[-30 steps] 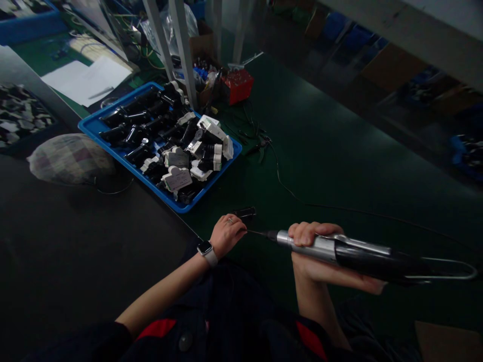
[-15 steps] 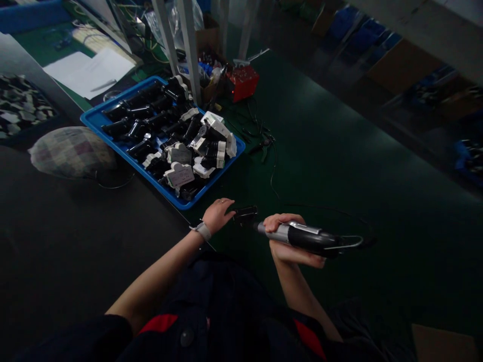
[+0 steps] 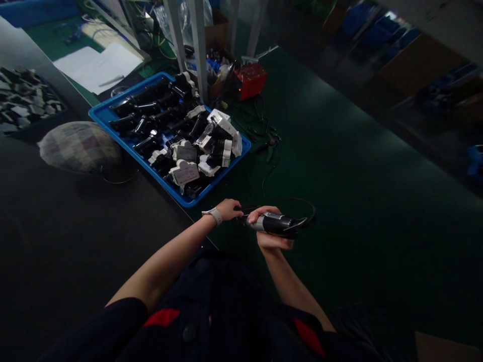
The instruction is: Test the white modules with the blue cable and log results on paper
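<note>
- The left hand (image 3: 228, 209) is sitting palm down in front of the body, its fingers pointing toward the right hand (image 3: 272, 242) and its wrist wearing a pale watch band (image 3: 216, 216).
- Its fingertips are bending at the near end of a small black part (image 3: 250, 208); whether they are pinching it, I cannot tell.
- The left forearm is slanting up from the lower left, bare below a dark sleeve.
- The right hand is gripping a powered screwdriver (image 3: 278, 224), fingers wrapping around the barrel.
- The screwdriver is pointing left, its nose lying close to the left fingertips.
- The right forearm is slanting up and leftward.
- The black part is lying beyond the screwdriver's nose, partly hidden, over the green tabletop (image 3: 350, 191), near the blue tray (image 3: 187, 202).
</note>
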Available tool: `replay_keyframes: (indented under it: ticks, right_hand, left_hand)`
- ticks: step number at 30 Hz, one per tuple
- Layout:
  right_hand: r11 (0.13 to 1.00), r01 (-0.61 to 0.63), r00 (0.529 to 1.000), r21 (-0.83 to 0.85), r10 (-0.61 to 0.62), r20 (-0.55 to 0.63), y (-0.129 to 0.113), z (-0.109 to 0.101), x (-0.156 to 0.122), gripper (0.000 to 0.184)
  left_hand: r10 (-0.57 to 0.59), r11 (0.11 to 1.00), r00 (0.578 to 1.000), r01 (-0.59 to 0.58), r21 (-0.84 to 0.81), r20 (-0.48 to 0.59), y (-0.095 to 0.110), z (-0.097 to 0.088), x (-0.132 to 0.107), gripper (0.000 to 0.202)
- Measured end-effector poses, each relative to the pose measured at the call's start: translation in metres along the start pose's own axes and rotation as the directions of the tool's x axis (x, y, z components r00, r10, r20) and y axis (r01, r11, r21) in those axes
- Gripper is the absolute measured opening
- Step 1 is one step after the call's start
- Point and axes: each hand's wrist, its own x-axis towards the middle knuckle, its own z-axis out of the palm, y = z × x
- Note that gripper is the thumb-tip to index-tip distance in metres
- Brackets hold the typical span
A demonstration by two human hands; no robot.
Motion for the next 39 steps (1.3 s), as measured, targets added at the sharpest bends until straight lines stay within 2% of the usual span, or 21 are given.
replay_keyframes:
  ticks: [5,13,22,28,31,34,36,39]
  right_hand:
    - [0.999,0.009,0.999,-0.041,-0.007,0.048,0.006,0.001,-0.004,0.079]
    - [0.989,0.051,0.983,-0.138,-0.025,0.184,0.001,0.011,-0.01,0.08]
    - [0.993,-0.022,0.982,-0.116,0.043,0.183,-0.003,0.01,-0.008,0.079]
    - [0.994,-0.104,0.979,-0.034,0.108,0.175,-0.001,0.006,-0.008,0.093]
    - [0.996,-0.084,0.992,0.027,0.081,0.094,-0.022,-0.01,-0.007,0.088]
    - [0.999,0.027,0.998,0.035,-0.025,-0.05,-0.048,-0.043,0.0,0.08]
    - [0.992,0.114,0.982,-0.044,-0.119,-0.147,-0.058,-0.071,0.005,0.079]
    - [0.957,0.192,0.918,-0.219,-0.253,-0.304,-0.054,-0.11,0.01,0.081]
  left_hand:
    - [-0.014,1.0,1.0,0.014,0.004,0.022,0.002,-0.002,0.002,0.024]
    - [-0.025,1.0,0.998,0.025,0.002,0.065,0.003,-0.004,0.004,0.025]
    - [-0.015,1.0,0.994,0.014,0.013,0.111,0.008,-0.003,0.006,0.025]
    - [0.013,0.999,0.987,-0.019,0.033,0.16,0.014,0.0,0.018,0.025]
    - [0.024,0.999,0.987,-0.03,0.034,0.16,0.015,0.002,0.017,0.024]
    - [0.033,0.998,0.988,-0.04,0.039,0.149,0.015,0.007,0.01,0.024]
    - [0.044,0.997,0.992,-0.051,0.053,0.114,0.016,0.011,0.004,0.026]
    - [0.074,0.994,0.997,-0.075,0.078,0.018,0.019,0.019,-0.004,0.031]
